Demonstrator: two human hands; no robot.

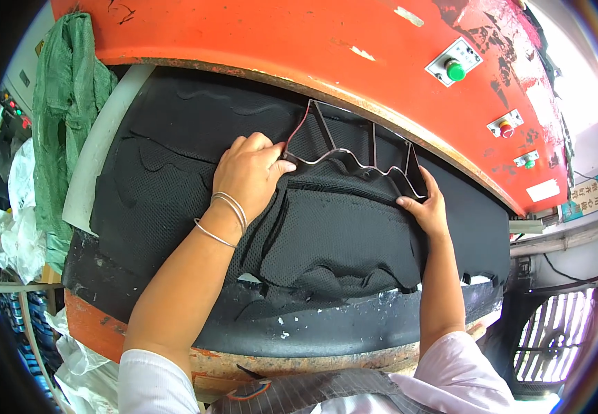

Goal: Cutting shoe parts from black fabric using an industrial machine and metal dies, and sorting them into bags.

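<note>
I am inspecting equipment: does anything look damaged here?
Yes: the orange machine panel has scraped paint, with dark and pale patches, worst toward its right end. The held metal frame shows no obvious break.

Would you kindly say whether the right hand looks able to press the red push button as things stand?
Probably not without letting go: the right hand is holding the right end of the metal cutting die, though nothing visible covers the red push button.
</note>
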